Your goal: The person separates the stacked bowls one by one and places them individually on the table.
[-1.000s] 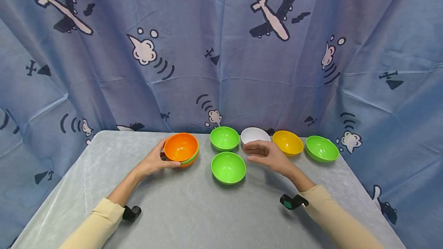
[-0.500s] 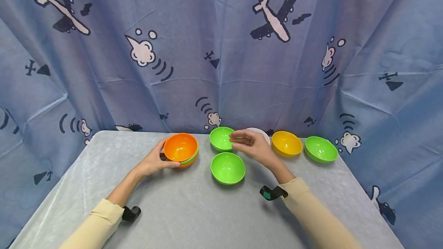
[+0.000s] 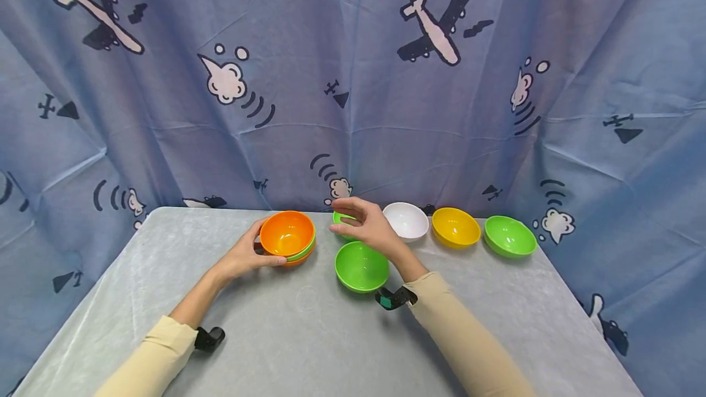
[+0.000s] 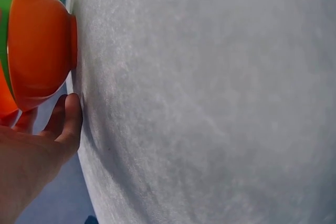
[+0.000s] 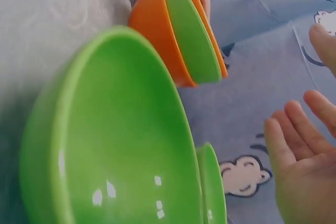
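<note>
My left hand [image 3: 242, 257] grips the side of a stack of bowls [image 3: 288, 234], thumb at the near side and fingers around the far left. The stack runs orange, green, orange from the top; in the right wrist view its layers [image 5: 191, 40] show side-on. Above the back green bowl [image 3: 339, 218] hovers my right hand [image 3: 372, 226], holding nothing, fingers spread from the thumb; it hides most of that bowl. Nearer to me stands another green bowl [image 3: 361, 268], large in the right wrist view. The left wrist view shows the lowest orange bowl [image 4: 39, 51] beside my fingertips.
To the right, along the table's back edge, stand a white bowl [image 3: 407, 221], a yellow bowl [image 3: 455, 228] and a green bowl [image 3: 510, 237]. A grey cloth covers the table [image 3: 298, 348]. Behind it hangs a blue curtain [image 3: 298, 78] with printed planes.
My right hand has moved left, from in front of the white bowl to over the back green bowl, uncovering the white one. The left hand and stack have stayed in place.
</note>
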Demonstrator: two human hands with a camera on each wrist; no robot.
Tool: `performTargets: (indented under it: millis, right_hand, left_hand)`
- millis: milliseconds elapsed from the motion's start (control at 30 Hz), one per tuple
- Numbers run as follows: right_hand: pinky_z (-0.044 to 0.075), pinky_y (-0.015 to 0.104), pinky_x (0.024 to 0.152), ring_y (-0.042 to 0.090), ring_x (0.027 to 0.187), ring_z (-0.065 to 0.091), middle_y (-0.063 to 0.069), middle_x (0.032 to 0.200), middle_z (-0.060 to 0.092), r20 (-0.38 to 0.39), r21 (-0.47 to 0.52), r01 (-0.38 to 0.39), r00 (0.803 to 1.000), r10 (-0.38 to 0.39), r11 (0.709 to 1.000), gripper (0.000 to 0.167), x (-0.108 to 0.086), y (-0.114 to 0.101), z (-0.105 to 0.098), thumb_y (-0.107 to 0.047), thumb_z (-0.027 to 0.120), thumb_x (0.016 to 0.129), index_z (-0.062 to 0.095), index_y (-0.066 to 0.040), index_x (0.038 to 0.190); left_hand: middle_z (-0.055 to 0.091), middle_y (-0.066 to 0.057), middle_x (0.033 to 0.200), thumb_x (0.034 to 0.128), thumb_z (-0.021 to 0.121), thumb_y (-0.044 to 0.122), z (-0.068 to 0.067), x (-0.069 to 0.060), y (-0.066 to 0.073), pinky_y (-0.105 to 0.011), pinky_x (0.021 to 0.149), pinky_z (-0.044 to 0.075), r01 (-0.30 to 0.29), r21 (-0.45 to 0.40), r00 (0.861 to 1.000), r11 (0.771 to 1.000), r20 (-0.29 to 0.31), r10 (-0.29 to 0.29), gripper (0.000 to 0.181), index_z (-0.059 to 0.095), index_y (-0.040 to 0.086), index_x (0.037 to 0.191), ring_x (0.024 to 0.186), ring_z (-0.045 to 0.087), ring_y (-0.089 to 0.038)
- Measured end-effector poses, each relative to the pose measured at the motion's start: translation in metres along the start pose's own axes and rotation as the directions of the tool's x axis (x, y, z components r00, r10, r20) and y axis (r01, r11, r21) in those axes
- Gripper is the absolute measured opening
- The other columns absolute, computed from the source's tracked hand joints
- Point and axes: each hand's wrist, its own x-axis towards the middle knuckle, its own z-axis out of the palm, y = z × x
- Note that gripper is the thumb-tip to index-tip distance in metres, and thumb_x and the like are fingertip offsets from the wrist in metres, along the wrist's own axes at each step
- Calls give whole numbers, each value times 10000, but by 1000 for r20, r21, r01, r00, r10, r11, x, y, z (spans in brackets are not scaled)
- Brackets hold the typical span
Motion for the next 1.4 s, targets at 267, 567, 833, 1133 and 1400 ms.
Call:
performTargets:
  millis: [267, 567, 833, 1133, 1400]
  right_hand:
    - [349, 404, 1121, 308, 1426, 377, 140, 1535, 425, 127, -61, -110, 985, 117, 992, 764, 9, 5, 22, -8, 809, 858, 415, -14, 1513]
    - [350, 379, 1116, 297, 1452, 337, 106, 1575, 380, 152, -139, -165, 971, 185, 977, 859, 18, 14, 44, -124, 849, 846, 365, -65, 1553]
    - [311, 478, 1139, 281, 1430, 366, 145, 1575, 369, 157, -147, -175, 968, 197, 974, 915, 22, 17, 59, -138, 852, 827, 324, -56, 1570]
    - [413, 368, 1071, 233, 1364, 433, 84, 1540, 424, 146, -201, -190, 964, 222, 961, 952, 24, 21, 64, -180, 880, 800, 332, -75, 1572]
    - [444, 332, 1028, 206, 1254, 502, 76, 1470, 484, 131, -256, -237, 952, 276, 937, 1021, 28, 22, 69, -222, 921, 755, 331, -66, 1574]
  left_hand:
    - [388, -161, 1516, 830, 877, 202, 6, -3, 1, -550, 1054, 386, 4, 8, 1000, 1000, -21, -4, 968, 270, 125, 1580, 1216, 534, -393]
    - [404, -163, 1494, 844, 861, 212, 9, -7, 1, -524, 1021, 419, -9, 14, 1000, 1000, -29, 10, 944, 272, 124, 1577, 1193, 544, -385]
    - [407, -169, 1489, 854, 851, 191, 10, -9, -1, -522, 1032, 417, -42, 9, 999, 999, -26, 42, 921, 281, 105, 1572, 1206, 540, -388]
    - [404, -172, 1488, 862, 845, 189, 11, -10, -1, -510, 1016, 434, -41, 8, 999, 999, -20, 41, 915, 275, 110, 1574, 1200, 553, -389]
    - [385, -176, 1503, 864, 844, 189, 9, -10, 0, -511, 1005, 441, -20, 3, 1000, 1000, -13, 20, 926, 262, 128, 1581, 1206, 550, -401]
